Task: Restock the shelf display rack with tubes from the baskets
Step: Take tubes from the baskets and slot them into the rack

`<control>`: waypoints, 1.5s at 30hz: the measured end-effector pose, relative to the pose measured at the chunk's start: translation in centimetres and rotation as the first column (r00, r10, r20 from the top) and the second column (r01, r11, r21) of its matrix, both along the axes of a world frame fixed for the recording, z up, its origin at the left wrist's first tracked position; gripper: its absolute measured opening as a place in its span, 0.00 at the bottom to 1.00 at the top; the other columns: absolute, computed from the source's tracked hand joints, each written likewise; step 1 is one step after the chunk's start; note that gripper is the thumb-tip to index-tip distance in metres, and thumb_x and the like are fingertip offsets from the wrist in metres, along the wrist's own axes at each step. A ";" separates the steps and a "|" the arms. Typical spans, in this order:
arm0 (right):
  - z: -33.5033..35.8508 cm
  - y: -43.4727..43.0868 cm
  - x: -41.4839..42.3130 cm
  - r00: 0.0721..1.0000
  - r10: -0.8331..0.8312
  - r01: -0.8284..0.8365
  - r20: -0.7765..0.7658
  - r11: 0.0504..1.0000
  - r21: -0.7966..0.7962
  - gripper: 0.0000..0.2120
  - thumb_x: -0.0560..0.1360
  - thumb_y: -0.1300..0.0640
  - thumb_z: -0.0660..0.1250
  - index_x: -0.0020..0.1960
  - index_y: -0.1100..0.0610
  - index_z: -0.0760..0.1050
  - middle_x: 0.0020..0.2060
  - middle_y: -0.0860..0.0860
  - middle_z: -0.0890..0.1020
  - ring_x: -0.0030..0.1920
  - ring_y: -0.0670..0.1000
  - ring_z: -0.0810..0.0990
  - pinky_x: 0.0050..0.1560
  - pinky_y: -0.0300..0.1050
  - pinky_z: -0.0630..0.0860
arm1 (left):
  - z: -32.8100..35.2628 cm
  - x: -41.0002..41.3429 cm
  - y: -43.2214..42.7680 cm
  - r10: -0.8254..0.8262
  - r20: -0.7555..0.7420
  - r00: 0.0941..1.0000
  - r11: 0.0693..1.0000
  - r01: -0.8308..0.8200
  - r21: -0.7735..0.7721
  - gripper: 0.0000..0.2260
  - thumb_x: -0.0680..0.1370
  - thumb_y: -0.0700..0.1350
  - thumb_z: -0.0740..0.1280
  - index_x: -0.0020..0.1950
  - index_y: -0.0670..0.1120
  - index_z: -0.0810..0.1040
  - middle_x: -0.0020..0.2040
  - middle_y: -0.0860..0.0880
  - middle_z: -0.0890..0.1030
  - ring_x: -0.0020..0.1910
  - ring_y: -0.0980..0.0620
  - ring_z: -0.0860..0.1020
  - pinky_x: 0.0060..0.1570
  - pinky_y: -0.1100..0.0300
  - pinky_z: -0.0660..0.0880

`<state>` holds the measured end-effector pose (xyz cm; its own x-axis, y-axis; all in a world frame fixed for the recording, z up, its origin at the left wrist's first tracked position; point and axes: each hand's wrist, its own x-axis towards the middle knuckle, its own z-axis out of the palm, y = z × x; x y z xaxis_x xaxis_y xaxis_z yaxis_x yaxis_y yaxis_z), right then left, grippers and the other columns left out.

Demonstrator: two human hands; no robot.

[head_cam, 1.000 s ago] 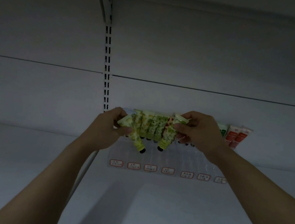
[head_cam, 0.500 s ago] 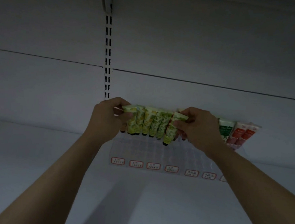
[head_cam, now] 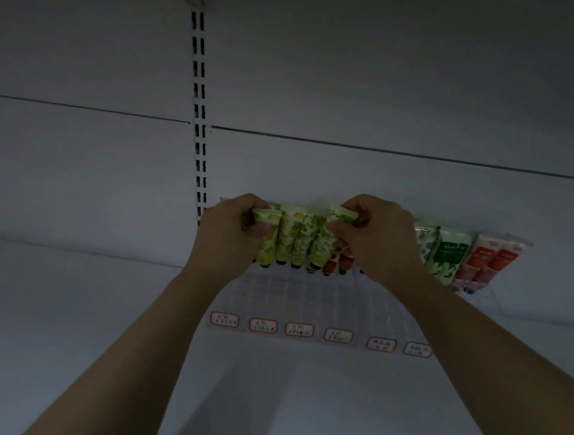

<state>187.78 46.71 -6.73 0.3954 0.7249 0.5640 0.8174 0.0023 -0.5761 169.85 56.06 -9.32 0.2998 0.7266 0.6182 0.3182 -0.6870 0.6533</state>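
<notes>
Head view: left hand (head_cam: 225,238), right hand (head_cam: 378,241) each pinch near-upright tubes (head_cam: 267,221), caps down

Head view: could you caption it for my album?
Left hand and right hand each pinch a green floral tube in the clear display rack.

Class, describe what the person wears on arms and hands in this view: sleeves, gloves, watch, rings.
Both arms are bare from the frame's bottom edge to the wrists; no sleeve shows. The left hand and right hand wear no gloves, and neither wrist shows a watch or bracelet. The light is too dim to rule out a ring.
</notes>
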 end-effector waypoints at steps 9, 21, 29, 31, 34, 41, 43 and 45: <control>-0.9 0.3 -0.2 0.999 0.022 -0.021 0.033 0.999 -0.024 0.06 0.72 0.53 0.73 0.45 0.55 0.79 0.34 0.54 0.82 0.35 0.54 0.81 0.39 0.51 0.80 | -0.1 0.4 0.0 0.028 -0.151 0.988 0.990 -0.007 0.138 0.07 0.76 0.37 0.66 0.54 0.42 0.78 0.38 0.51 0.73 0.36 0.54 0.72 0.33 0.67 0.65; -0.3 0.7 -0.6 0.981 0.024 -0.007 0.195 0.996 -0.086 0.07 0.72 0.51 0.72 0.46 0.53 0.79 0.36 0.52 0.82 0.39 0.53 0.80 0.41 0.48 0.78 | 0.4 0.4 0.2 0.027 -0.116 0.993 0.990 -0.011 0.143 0.06 0.71 0.38 0.73 0.47 0.39 0.80 0.39 0.47 0.76 0.42 0.45 0.77 0.42 0.58 0.73; -0.2 0.4 -0.6 0.977 0.044 -0.026 0.209 0.996 -0.089 0.07 0.73 0.52 0.72 0.47 0.55 0.79 0.36 0.52 0.82 0.37 0.52 0.80 0.39 0.47 0.77 | -0.1 0.9 0.5 0.041 -0.080 0.996 0.996 -0.034 0.079 0.08 0.71 0.35 0.71 0.38 0.47 0.75 0.33 0.50 0.75 0.37 0.47 0.77 0.33 0.63 0.69; -0.1 0.4 -0.7 0.972 0.057 -0.037 0.227 0.995 -0.090 0.08 0.73 0.52 0.71 0.49 0.55 0.79 0.38 0.52 0.83 0.40 0.53 0.80 0.42 0.46 0.77 | -0.2 0.9 0.6 0.077 -0.080 0.994 0.995 -0.072 0.066 0.08 0.71 0.37 0.72 0.37 0.47 0.75 0.31 0.49 0.76 0.34 0.50 0.76 0.30 0.61 0.69; -0.1 0.5 -0.7 0.965 0.061 -0.035 0.257 0.994 -0.102 0.09 0.74 0.52 0.70 0.50 0.56 0.78 0.40 0.53 0.82 0.40 0.53 0.79 0.43 0.45 0.76 | -0.1 0.5 0.6 0.105 -0.078 0.991 0.993 -0.100 0.069 0.06 0.71 0.38 0.73 0.40 0.47 0.78 0.31 0.50 0.77 0.32 0.53 0.76 0.28 0.70 0.70; 0.1 1.5 -1.0 0.944 0.086 -0.050 0.319 0.991 -0.121 0.10 0.74 0.53 0.71 0.50 0.58 0.78 0.43 0.55 0.82 0.40 0.52 0.76 0.41 0.43 0.72 | 0.0 1.2 0.1 0.125 -0.099 0.987 0.987 -0.114 0.116 0.06 0.71 0.35 0.69 0.38 0.46 0.78 0.31 0.50 0.76 0.32 0.53 0.75 0.26 0.68 0.64; 0.0 1.6 -1.1 0.940 0.085 -0.050 0.330 0.992 -0.114 0.10 0.74 0.53 0.71 0.50 0.59 0.78 0.43 0.55 0.83 0.41 0.52 0.76 0.41 0.43 0.71 | -0.1 1.6 -0.1 0.119 -0.100 0.988 0.986 -0.106 0.129 0.06 0.71 0.33 0.67 0.39 0.43 0.79 0.32 0.50 0.75 0.33 0.54 0.73 0.25 0.68 0.61; 0.0 1.5 -1.1 0.938 0.076 -0.042 0.339 0.993 -0.106 0.10 0.74 0.53 0.71 0.50 0.58 0.78 0.43 0.55 0.83 0.41 0.52 0.77 0.40 0.42 0.70 | 0.0 1.9 -0.2 0.130 -0.103 0.986 0.987 -0.119 0.106 0.05 0.71 0.34 0.67 0.42 0.42 0.81 0.33 0.49 0.76 0.34 0.54 0.73 0.27 0.66 0.61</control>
